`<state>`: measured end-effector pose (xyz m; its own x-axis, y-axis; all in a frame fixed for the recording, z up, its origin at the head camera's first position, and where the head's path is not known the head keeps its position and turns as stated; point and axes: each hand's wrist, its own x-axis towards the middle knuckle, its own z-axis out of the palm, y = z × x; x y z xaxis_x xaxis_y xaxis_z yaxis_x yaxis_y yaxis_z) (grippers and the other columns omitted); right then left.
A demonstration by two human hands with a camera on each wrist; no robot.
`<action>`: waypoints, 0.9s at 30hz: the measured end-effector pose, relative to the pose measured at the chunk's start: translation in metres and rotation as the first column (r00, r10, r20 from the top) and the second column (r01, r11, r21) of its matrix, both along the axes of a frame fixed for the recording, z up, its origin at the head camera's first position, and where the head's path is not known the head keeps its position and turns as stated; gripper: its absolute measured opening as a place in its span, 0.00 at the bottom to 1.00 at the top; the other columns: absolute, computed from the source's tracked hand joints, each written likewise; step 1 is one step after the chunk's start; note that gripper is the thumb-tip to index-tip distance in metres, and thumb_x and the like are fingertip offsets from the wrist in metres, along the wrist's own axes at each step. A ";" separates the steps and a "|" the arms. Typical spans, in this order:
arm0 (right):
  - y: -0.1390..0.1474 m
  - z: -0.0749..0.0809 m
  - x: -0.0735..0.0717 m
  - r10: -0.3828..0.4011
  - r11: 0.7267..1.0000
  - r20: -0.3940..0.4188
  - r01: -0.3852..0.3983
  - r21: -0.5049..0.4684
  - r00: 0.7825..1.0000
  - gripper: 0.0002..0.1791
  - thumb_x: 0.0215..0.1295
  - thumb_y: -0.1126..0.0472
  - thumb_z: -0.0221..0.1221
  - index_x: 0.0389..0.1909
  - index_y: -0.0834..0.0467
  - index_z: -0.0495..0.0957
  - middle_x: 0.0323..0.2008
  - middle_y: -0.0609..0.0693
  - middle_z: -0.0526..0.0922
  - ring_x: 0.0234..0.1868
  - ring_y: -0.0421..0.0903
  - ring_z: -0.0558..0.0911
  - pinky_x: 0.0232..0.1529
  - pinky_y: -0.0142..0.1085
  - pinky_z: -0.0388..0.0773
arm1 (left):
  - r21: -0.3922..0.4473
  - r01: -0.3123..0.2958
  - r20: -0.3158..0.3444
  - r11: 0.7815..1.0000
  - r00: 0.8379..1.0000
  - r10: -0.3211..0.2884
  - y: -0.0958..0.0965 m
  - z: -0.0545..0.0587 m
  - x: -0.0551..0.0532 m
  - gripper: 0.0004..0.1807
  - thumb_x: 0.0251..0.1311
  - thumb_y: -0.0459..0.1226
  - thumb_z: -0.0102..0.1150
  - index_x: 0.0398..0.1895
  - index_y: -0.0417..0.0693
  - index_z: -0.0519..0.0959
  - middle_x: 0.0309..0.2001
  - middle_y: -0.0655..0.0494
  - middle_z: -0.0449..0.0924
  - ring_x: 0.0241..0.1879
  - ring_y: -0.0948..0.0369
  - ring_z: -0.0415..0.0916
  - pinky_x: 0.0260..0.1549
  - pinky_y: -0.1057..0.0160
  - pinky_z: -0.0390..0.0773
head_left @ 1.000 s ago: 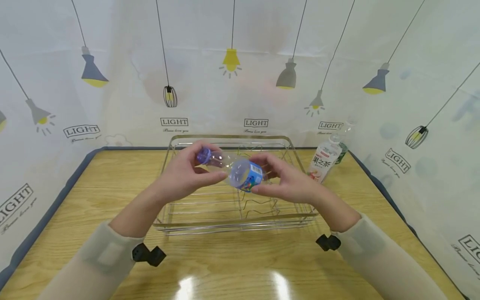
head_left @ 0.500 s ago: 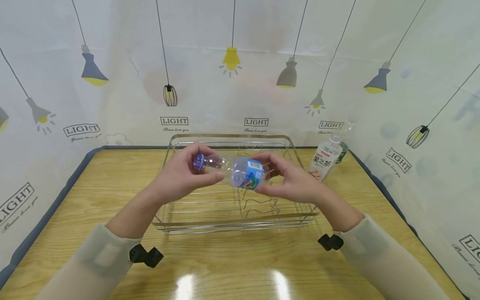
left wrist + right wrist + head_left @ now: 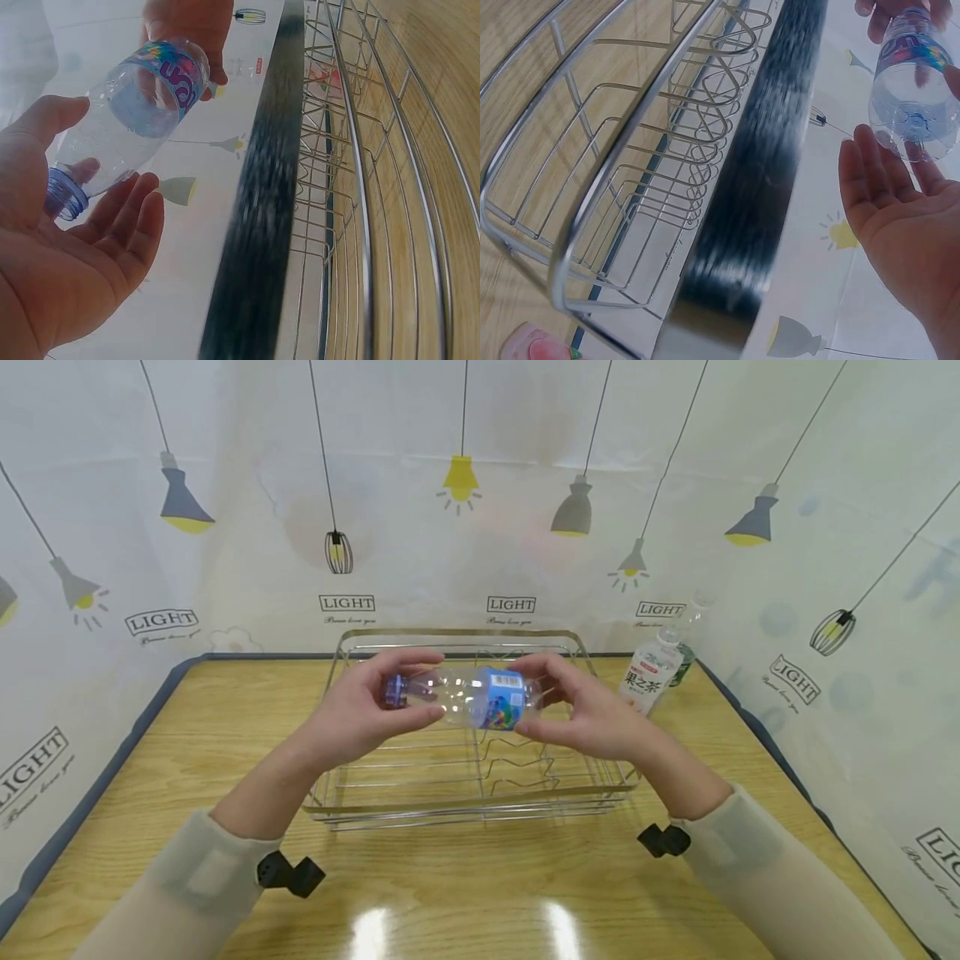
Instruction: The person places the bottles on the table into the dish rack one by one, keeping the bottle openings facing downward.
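A clear plastic bottle [image 3: 459, 693] with a purple cap and a colourful blue label lies level between both hands, above a wire dish rack [image 3: 450, 802]. My left hand [image 3: 358, 708] holds its cap end, the cap tucked in between thumb and fingers. At the base end, my right hand [image 3: 588, 712] grips the bottle with the thumb below and fingers above in the head view. The left wrist view shows the bottle's neck [image 3: 96, 176] against the left palm. Fingers of the right hand [image 3: 907, 225] reach round the base in the right wrist view.
Two more bottles stand at the back right: one with a white label [image 3: 645, 677], and behind it a clear one with a green label [image 3: 684, 667]. The rack's raised metal rim and wavy wire dividers sit below the hands. A printed cloth [image 3: 420, 552] surrounds the wooden table [image 3: 465, 877].
The bottle has turned from slanting, base toward me, to lying level and sideways, and its label has shifted slightly. Both hands have kept hold of it with small shifts.
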<state>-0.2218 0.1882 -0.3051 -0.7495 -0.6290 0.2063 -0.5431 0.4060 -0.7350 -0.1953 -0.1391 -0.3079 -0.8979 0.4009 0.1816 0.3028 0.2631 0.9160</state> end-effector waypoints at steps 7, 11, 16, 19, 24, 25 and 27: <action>0.001 0.001 0.001 -0.017 1.000 -0.004 0.017 0.001 1.000 0.38 0.69 0.58 0.73 0.77 0.52 0.70 0.64 0.51 0.80 0.59 0.50 0.81 0.67 0.55 0.80 | -0.059 0.023 -0.012 0.998 1.000 -0.024 -0.003 -0.002 -0.001 0.31 0.71 0.39 0.74 0.77 0.59 0.79 0.52 0.47 0.86 0.42 0.54 0.82 0.33 0.64 0.83; 0.002 0.001 0.001 -0.017 1.000 -0.015 0.017 -0.002 1.000 0.38 0.69 0.59 0.73 0.78 0.53 0.70 0.63 0.52 0.80 0.59 0.50 0.81 0.67 0.53 0.81 | -0.072 0.030 -0.030 0.997 0.999 -0.032 -0.003 -0.003 -0.001 0.31 0.71 0.38 0.74 0.76 0.57 0.79 0.57 0.49 0.86 0.46 0.53 0.83 0.34 0.64 0.84; 0.002 0.003 0.000 -0.018 1.000 -0.044 0.017 -0.017 0.999 0.38 0.69 0.60 0.73 0.78 0.54 0.71 0.64 0.51 0.80 0.59 0.49 0.81 0.66 0.47 0.81 | -0.067 0.029 -0.028 0.997 0.999 -0.031 -0.004 -0.003 0.001 0.31 0.71 0.37 0.74 0.76 0.56 0.79 0.58 0.51 0.85 0.51 0.53 0.83 0.38 0.64 0.85; 0.002 0.003 -0.001 -0.017 1.000 -0.061 0.016 -0.023 0.998 0.37 0.69 0.60 0.72 0.78 0.52 0.71 0.65 0.50 0.80 0.60 0.48 0.80 0.67 0.43 0.80 | -0.084 0.021 -0.037 0.996 0.999 -0.024 -0.003 -0.003 0.002 0.31 0.71 0.39 0.74 0.76 0.57 0.79 0.59 0.51 0.85 0.53 0.53 0.84 0.40 0.63 0.86; 0.002 0.003 0.000 -0.015 1.000 -0.069 0.013 -0.027 0.998 0.37 0.70 0.59 0.72 0.78 0.52 0.71 0.65 0.50 0.80 0.59 0.48 0.80 0.66 0.41 0.80 | -0.174 -0.015 -0.102 0.985 0.995 -0.003 0.000 -0.001 0.004 0.36 0.66 0.43 0.79 0.76 0.61 0.78 0.64 0.56 0.83 0.59 0.55 0.83 0.49 0.56 0.85; 0.002 0.003 -0.001 -0.013 1.000 -0.070 0.011 -0.028 0.997 0.37 0.70 0.59 0.72 0.77 0.52 0.71 0.65 0.50 0.80 0.59 0.48 0.80 0.66 0.42 0.80 | -0.197 -0.023 -0.121 0.980 0.993 -0.001 0.001 -0.001 0.004 0.37 0.64 0.45 0.81 0.77 0.62 0.78 0.65 0.57 0.82 0.60 0.55 0.82 0.51 0.55 0.85; 0.002 0.003 -0.001 -0.010 0.999 -0.072 0.007 -0.032 0.997 0.37 0.70 0.59 0.72 0.77 0.54 0.71 0.64 0.50 0.81 0.58 0.48 0.80 0.66 0.43 0.80 | -0.226 -0.029 -0.148 0.974 0.989 -0.005 0.003 -0.001 0.005 0.38 0.63 0.45 0.82 0.77 0.63 0.78 0.66 0.58 0.82 0.62 0.54 0.82 0.55 0.51 0.85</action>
<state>-0.2225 0.1898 -0.3020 -0.7374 -0.6149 0.2796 -0.5915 0.3879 -0.7069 -0.1900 -0.1359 -0.3087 -0.8732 0.4361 0.2176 0.4252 0.4634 0.7775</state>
